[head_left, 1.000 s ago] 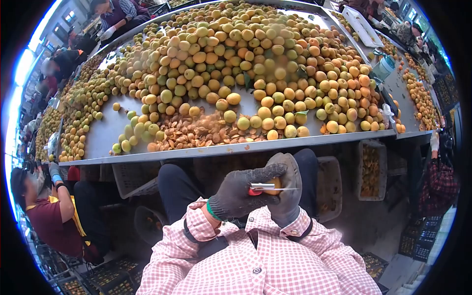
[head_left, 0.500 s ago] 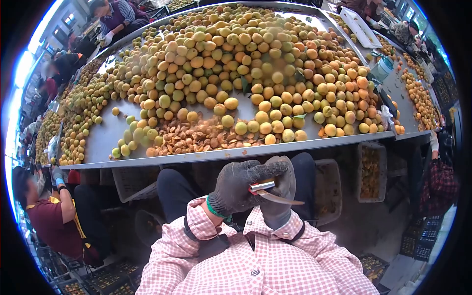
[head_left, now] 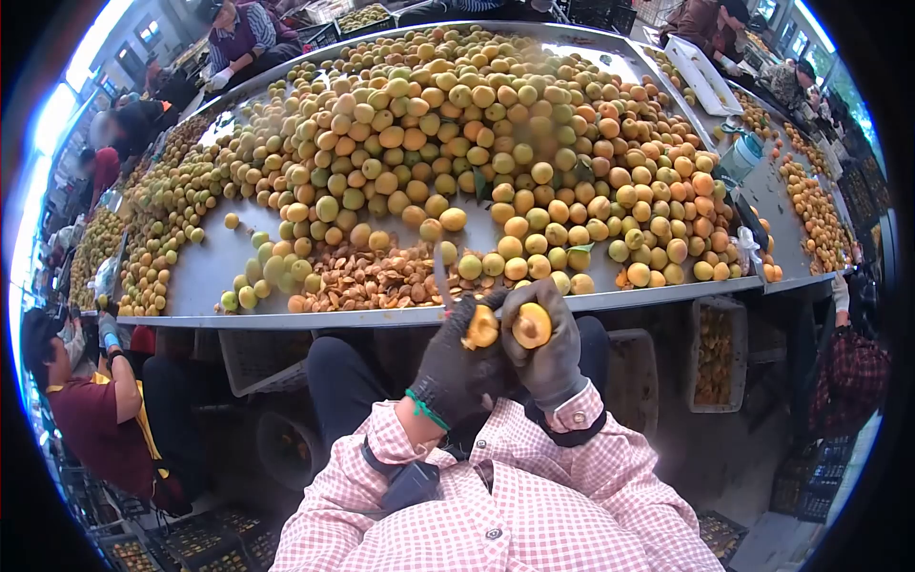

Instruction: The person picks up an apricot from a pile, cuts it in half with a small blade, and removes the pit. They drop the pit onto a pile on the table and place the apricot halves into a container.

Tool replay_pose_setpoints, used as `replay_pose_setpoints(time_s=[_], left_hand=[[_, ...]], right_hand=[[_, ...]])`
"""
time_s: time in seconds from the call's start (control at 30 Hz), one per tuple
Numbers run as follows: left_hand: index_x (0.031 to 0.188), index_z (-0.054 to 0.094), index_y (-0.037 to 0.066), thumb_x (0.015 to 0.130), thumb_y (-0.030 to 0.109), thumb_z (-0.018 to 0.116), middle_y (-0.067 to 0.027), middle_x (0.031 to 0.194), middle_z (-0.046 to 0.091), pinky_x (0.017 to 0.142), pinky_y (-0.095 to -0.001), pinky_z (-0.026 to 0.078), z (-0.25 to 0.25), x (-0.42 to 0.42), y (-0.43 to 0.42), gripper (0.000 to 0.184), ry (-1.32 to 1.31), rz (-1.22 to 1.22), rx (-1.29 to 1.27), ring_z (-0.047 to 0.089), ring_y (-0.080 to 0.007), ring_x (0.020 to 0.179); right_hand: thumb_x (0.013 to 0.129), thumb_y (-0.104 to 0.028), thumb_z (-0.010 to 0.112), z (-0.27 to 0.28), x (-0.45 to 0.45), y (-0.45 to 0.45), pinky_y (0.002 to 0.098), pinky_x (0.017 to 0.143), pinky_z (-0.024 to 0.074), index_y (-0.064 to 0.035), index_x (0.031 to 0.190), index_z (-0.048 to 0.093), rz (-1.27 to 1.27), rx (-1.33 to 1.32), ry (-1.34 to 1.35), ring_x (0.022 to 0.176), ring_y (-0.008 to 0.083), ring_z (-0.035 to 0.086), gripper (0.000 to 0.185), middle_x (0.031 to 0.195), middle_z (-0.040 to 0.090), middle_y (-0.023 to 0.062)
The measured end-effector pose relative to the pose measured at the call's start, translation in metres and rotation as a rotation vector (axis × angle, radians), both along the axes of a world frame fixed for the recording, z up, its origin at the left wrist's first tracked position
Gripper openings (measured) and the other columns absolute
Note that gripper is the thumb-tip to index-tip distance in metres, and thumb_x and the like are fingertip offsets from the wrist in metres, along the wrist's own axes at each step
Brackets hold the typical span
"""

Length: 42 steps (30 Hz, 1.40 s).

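Observation:
In the head view, my left hand [head_left: 456,367], in a dark glove with a green cuff edge, is closed on a halved apricot [head_left: 482,327]. The same hand grips a knife whose blade [head_left: 440,275] points up toward the table; its handle is mostly hidden. Close beside it, my gloved right hand [head_left: 553,357] holds the other apricot half [head_left: 532,326], cut face up, with a brownish centre that may be pit or hollow. Both hands are just in front of the table edge. Beyond them lies a pile of split apricot pieces [head_left: 372,278].
Whole apricots [head_left: 410,133] heap over the metal table [head_left: 224,272], which has a raised front rim. Crates, including one at right [head_left: 717,357], stand below. A co-worker [head_left: 100,419] sits at left; others work around. A bluish container [head_left: 742,157] stands at right.
Both hands have moved up toward the table edge and turned. The apricot now shows as two separate halves, one per hand. The knife blade has swung from pointing right to pointing up.

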<state>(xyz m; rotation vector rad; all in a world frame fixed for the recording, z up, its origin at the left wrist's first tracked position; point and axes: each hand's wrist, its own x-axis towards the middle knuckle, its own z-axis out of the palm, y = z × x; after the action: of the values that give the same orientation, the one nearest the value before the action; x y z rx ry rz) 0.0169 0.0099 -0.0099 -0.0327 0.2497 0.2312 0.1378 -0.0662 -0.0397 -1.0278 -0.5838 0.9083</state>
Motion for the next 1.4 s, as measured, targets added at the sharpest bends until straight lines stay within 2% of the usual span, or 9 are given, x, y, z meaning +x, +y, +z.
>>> replay_pose_setpoints(time_s=[0.23,0.4,0.5,0.6,0.77,0.87,1.03,1.13,1.4], left_hand=[[0.131,0.044,0.008,0.1,0.03,0.039,-0.0101,0.095,0.059,0.095,-0.0355,0.044,-0.028,-0.016,0.035,0.039,-0.383,0.001,0.23,0.053,-0.0244,0.111],[0.13,0.046,0.004,0.1,0.037,0.039,-0.0083,0.083,0.062,0.077,-0.0376,0.051,-0.064,-0.037,0.056,0.045,-0.451,-0.039,0.116,0.061,-0.0241,0.08],[0.132,0.048,0.008,0.093,0.045,0.051,-0.0145,0.086,0.066,0.07,-0.0395,0.052,-0.082,-0.063,0.047,0.054,0.118,-0.076,0.55,0.064,-0.0306,0.072],[0.135,0.046,0.015,0.071,0.047,0.074,-0.0229,0.098,0.065,0.074,-0.0401,0.052,-0.06,-0.066,0.033,0.076,0.989,-0.306,1.972,0.066,-0.0365,0.087],[0.132,0.049,0.013,0.072,0.042,0.075,-0.0211,0.097,0.066,0.076,-0.0387,0.051,-0.035,-0.064,0.042,0.072,1.217,-0.126,1.912,0.065,-0.033,0.091],[0.111,0.059,0.002,0.081,0.037,0.069,-0.0066,0.082,0.063,0.07,-0.0316,0.05,-0.032,-0.061,0.035,0.048,0.725,0.13,1.307,0.062,-0.0219,0.074],[0.099,0.062,0.002,0.095,0.026,0.052,0.0026,0.065,0.049,0.051,-0.0247,0.039,-0.024,-0.061,0.018,0.027,0.268,0.065,1.527,0.045,-0.01,0.055],[0.094,0.059,0.002,0.094,0.022,0.053,-0.0004,0.061,0.047,0.039,-0.0249,0.034,-0.011,-0.06,0.007,0.021,0.241,-0.085,0.698,0.045,-0.0125,0.046],[0.104,0.056,0.002,0.095,0.026,0.052,-0.0039,0.068,0.049,0.041,-0.0269,0.037,-0.036,-0.061,0.01,0.026,-0.144,0.126,0.78,0.047,-0.0128,0.048]], right_hand=[[0.1,-0.045,0.034,0.024,-0.009,-0.011,0.0242,0.054,0.0441,-0.0029,0.106,0.055,0.205,-0.121,0.736,0.068,0.015,0.056,0.048,0.095,0.059,0.01],[0.094,-0.016,0.05,-0.009,-0.014,-0.028,0.0232,0.058,0.0446,-0.0043,0.113,0.052,0.244,-0.237,0.63,0.075,0.0142,0.057,0.023,0.101,0.059,0.0086],[0.093,-0.015,0.05,-0.021,-0.017,-0.037,0.023,0.057,0.0437,-0.0048,0.113,0.052,0.179,-0.387,0.471,0.074,0.0144,0.057,0.023,0.099,0.059,0.009],[0.093,-0.015,0.049,-0.035,-0.027,-0.043,0.0246,0.057,0.0446,-0.004,0.113,0.052,0.07,-0.403,0.458,0.073,0.0161,0.057,0.023,0.099,0.059,0.0092],[0.094,-0.016,0.048,-0.029,-0.034,-0.041,0.0253,0.058,0.0457,-0.0028,0.113,0.053,0.161,-0.355,0.647,0.076,0.0176,0.059,0.023,0.101,0.059,0.0097],[0.093,-0.019,0.05,-0.031,-0.038,-0.039,0.0262,0.063,0.0469,-0.0011,0.116,0.052,0.193,-0.387,0.729,0.078,0.018,0.06,0.03,0.104,0.059,0.0115],[0.09,-0.022,0.051,-0.001,-0.062,-0.037,0.0233,0.063,0.046,0.0025,0.123,0.05,0.714,-0.4,0.797,0.076,0.0141,0.058,0.042,0.099,0.061,0.0096],[0.089,-0.021,0.05,-0.004,-0.076,-0.047,0.0219,0.06,0.044,0.0017,0.121,0.051,0.719,-0.479,0.802,0.073,0.012,0.056,0.04,0.097,0.061,0.0087],[0.097,-0.034,0.044,-0.002,-0.073,-0.055,0.0211,0.047,0.036,-0.0036,0.107,0.054,0.709,-0.324,0.755,0.06,0.012,0.05,0.034,0.087,0.059,0.0089]])
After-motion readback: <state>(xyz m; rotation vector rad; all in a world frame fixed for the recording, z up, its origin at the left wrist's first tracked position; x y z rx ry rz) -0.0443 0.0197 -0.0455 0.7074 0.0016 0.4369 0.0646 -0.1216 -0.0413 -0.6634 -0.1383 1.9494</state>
